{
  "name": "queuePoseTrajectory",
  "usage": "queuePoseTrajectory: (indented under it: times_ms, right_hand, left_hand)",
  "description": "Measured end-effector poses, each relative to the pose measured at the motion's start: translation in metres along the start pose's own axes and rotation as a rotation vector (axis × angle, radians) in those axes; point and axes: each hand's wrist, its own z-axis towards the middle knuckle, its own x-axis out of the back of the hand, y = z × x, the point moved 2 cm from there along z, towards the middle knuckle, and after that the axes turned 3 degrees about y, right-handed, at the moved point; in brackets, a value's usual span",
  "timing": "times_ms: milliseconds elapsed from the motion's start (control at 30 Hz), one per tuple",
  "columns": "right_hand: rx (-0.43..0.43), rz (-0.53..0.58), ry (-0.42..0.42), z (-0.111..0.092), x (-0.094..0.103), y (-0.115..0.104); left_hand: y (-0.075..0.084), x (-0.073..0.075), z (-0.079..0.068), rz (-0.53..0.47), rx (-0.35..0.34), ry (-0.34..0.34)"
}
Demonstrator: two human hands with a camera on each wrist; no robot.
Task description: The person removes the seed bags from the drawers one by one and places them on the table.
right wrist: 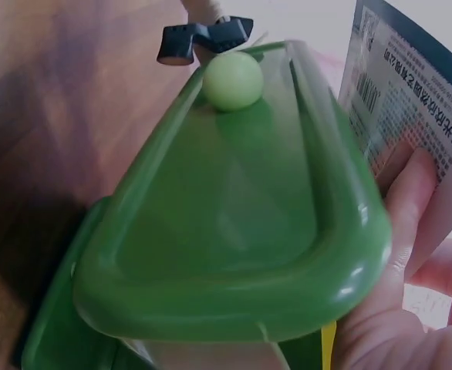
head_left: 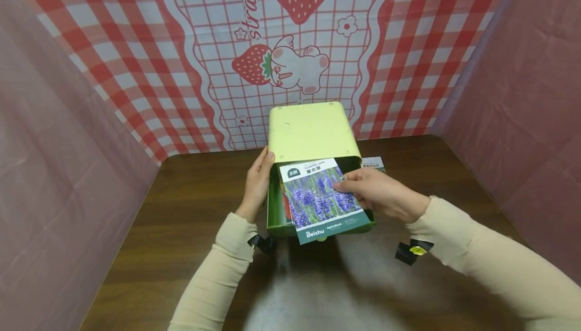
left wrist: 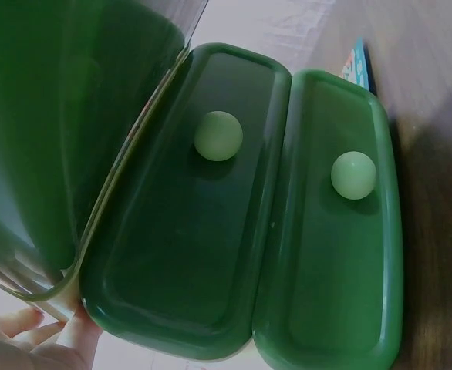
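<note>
Head view: at the frame's center, your right hand (head_left: 386,193) pinches the purple-flower packet (head_left: 317,202) over the pulled-out green drawer (head_left: 275,230) of the yellow box (head_left: 313,131). Your left hand (head_left: 257,184), fingers extended, rests against the box's left side.

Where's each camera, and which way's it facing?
Head: on the head, facing forward and down at box, packet, left hand, right hand, sleeves.
Left wrist: worn there, facing green drawer fronts; left fingers at lower left.
Right wrist: worn there, facing drawer fronts too; right hand holding the packet.
Both wrist views show a round knob.
</note>
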Motion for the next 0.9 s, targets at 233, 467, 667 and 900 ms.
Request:
queuePoseTrajectory:
  times_ms: [233, 467, 667, 900]
  right_hand:
    - [-0.041, 0.045, -0.022, -0.016, 0.004, 0.003]
    - [-0.031, 0.125, -0.004, -0.033, 0.012, -0.003]
    - [0.006, 0.155, 0.132, -0.039, 0.033, -0.009]
    - [0.140, 0.111, 0.338, -0.044, 0.066, -0.015]
  left_hand:
    - [-0.001, -0.001, 0.000, -0.042, 0.029, -0.007]
    - [0.003, 0.000, -0.001, 0.034, -0.001, -0.003]
    - [-0.001, -0.001, 0.001, 0.034, -0.001, -0.002]
    - [0.001, -0.001, 0.001, 0.033, 0.005, -0.004]
